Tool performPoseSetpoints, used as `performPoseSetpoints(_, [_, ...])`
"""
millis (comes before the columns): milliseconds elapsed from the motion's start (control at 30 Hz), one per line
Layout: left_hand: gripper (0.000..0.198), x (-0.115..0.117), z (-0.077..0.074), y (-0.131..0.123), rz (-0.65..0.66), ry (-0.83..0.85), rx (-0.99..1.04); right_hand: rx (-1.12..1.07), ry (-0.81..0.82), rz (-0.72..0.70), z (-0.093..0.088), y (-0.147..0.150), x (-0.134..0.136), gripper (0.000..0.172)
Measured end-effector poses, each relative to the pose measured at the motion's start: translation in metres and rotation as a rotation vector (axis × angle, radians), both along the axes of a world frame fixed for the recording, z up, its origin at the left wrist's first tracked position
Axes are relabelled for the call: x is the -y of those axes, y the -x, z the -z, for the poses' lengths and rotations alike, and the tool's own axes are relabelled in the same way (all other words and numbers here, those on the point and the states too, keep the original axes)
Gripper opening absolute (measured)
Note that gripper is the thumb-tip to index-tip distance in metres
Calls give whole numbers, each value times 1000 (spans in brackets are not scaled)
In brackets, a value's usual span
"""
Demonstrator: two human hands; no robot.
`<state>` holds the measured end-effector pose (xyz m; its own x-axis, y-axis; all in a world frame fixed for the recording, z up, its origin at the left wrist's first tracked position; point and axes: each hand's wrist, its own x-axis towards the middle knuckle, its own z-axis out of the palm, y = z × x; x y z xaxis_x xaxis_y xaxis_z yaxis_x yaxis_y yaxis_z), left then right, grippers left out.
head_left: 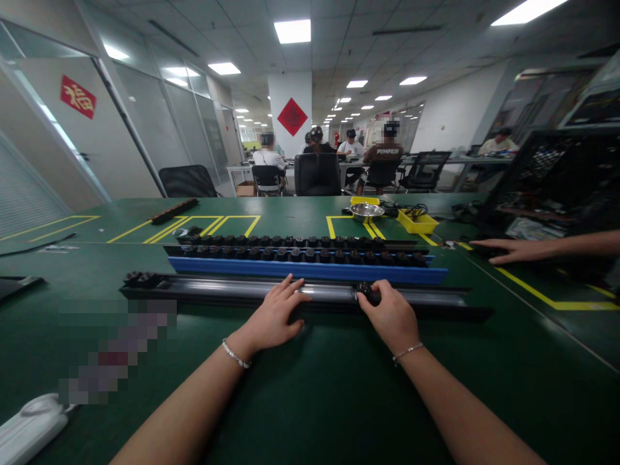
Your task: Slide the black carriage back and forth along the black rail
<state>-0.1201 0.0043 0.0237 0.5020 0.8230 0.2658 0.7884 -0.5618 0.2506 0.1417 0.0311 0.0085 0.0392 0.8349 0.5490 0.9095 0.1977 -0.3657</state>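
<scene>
A long black channel [194, 288] with a shiny grey inside lies across the green table in front of me. My left hand [276, 313] rests at its near edge, fingers spread and apart, with nothing held. Between the fingertips of my right hand [391, 313] is a small black socket-like module [368, 292], at the channel's right half. Whether it touches the channel floor I cannot tell. More black modules [141, 278] sit in the channel's left end. Just behind stands a blue rail [310, 270], with rows of similar black modules [296, 254] along it.
Another person's hand [506, 248] reaches in from the right. A metal bowl [367, 211] and a yellow bin [416, 221] with cables stand at the back. A dark strip [174, 211] lies far left, a white power strip [36, 423] near left. Seated people are beyond.
</scene>
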Motion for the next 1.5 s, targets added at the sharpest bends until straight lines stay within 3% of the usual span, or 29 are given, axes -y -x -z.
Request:
performPoseSetpoints(167, [52, 0, 0, -1, -17, 5, -33, 20, 1, -31, -2, 1, 2, 37])
performPoseSetpoints(1500, [49, -3, 3, -2, -22, -13, -29, 28, -14, 111, -1, -12, -4, 27])
